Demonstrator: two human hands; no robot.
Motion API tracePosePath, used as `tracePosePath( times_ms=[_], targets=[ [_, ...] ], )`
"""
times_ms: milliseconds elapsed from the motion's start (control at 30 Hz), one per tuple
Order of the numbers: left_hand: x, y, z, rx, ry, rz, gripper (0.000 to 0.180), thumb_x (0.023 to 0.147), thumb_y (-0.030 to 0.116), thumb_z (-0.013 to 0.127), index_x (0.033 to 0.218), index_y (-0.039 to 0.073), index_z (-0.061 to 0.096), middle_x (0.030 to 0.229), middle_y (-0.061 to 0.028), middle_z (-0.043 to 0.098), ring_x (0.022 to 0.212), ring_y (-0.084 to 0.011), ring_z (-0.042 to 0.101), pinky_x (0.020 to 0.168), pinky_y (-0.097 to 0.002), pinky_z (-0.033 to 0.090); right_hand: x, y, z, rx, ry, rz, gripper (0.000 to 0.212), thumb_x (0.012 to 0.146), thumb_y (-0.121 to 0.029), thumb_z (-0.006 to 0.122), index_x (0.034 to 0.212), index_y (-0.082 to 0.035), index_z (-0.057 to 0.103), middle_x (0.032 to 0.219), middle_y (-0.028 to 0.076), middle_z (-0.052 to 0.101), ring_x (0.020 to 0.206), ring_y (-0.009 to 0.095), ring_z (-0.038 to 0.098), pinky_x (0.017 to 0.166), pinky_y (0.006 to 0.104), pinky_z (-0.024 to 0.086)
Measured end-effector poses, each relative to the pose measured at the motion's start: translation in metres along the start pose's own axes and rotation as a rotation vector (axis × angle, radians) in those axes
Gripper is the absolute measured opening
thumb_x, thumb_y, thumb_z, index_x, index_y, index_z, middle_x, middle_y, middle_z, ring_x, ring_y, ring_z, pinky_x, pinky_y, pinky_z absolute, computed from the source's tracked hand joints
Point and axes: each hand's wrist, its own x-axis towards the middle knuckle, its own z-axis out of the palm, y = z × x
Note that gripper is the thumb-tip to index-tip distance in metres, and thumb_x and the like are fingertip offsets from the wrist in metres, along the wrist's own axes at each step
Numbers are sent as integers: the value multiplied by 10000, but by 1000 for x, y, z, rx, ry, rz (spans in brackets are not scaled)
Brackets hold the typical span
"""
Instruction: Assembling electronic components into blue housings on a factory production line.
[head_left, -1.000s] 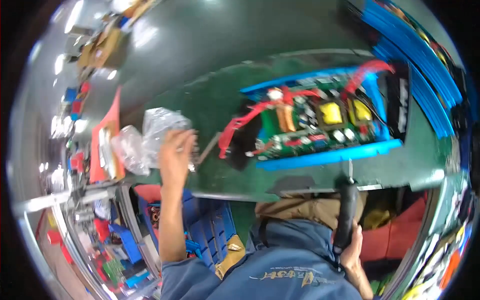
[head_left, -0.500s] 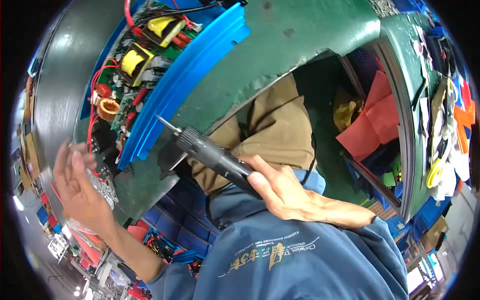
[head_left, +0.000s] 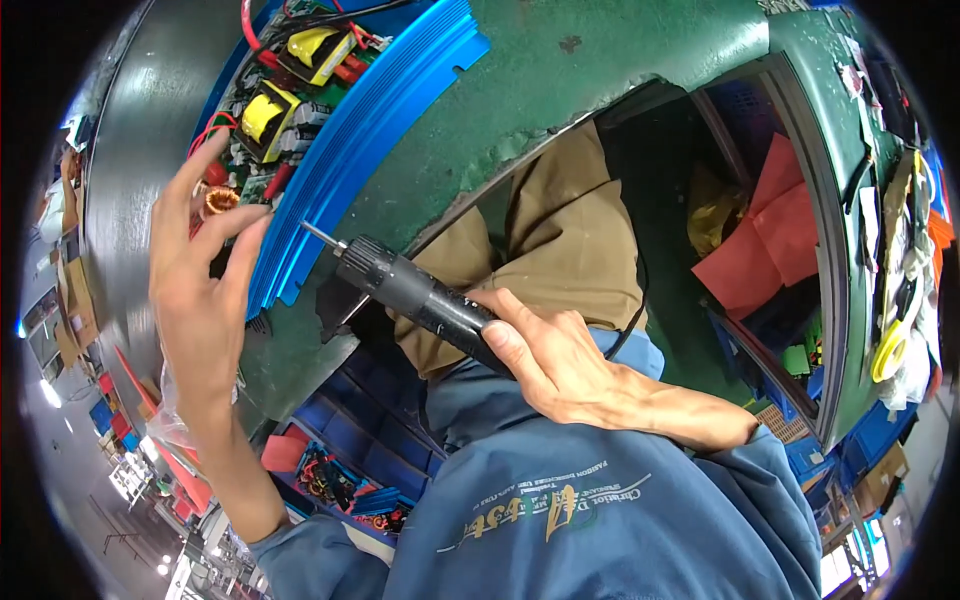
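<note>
A black electric screwdriver [head_left: 428, 302] lies in the grip of my right hand [head_left: 560, 365], its metal bit pointing up and left, close to a blue ribbed metal housing [head_left: 345, 165]. Inside the housing sits a green circuit board with yellow-wrapped transformers [head_left: 264, 120], a copper-wound ring coil [head_left: 220, 200], red wires and capacitors. My left hand [head_left: 205, 255] is at the housing's near left end, over the board's edge. Its fingers are spread and reach toward the coil. The thumb is by the housing's wall; whether it touches cannot be made out. Nothing shows between the fingers.
The green worktop [head_left: 560, 60] has a worn, chipped front edge. Below it, to the right, is an open frame with red sheets [head_left: 760, 240]. A blue crate [head_left: 350, 485] with circuit parts stands low on the left. Yellow-handled scissors [head_left: 888, 350] hang at the far right.
My left hand has moved right and up, from beside the housing to over its near end. The right hand still holds the screwdriver, which has barely shifted.
</note>
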Motion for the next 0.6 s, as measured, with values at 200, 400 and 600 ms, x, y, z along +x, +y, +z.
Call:
tracePosePath(
  times_ms=[200, 400, 600],
  targets=[
    [9, -15, 0, -47, -89, 13, 84, 845, -3, 736, 930, -5, 741, 1473, -124, 563, 1331, -306, 545, 1074, -376, 439, 5, -5, -6, 161, -65, 89, 483, 1112, -377, 312, 1378, -23, 505, 681, 163, 543, 605, 326, 585, 643, 424, 460],
    [1, -14, 13, -266, -39, -92, 103, 850, -8, 725, 951, -6, 741, 1493, -135, 546, 1357, -308, 526, 1105, -384, 413, 2, -14, -10, 376, -175, 240, 552, 1119, -453, 257, 1308, -20, 543, 829, 54, 623, 763, 145, 551, 745, 328, 456],
    [-1, -13, 5, -279, -105, -160, 84, 846, -1, 710, 927, 0, 733, 1543, -163, 484, 1423, -332, 459, 1160, -419, 350, -6, -18, -8, 290, -136, 330, 622, 1100, -524, 233, 1361, -41, 525, 864, 81, 641, 798, 178, 569, 789, 345, 447]
  ],
)
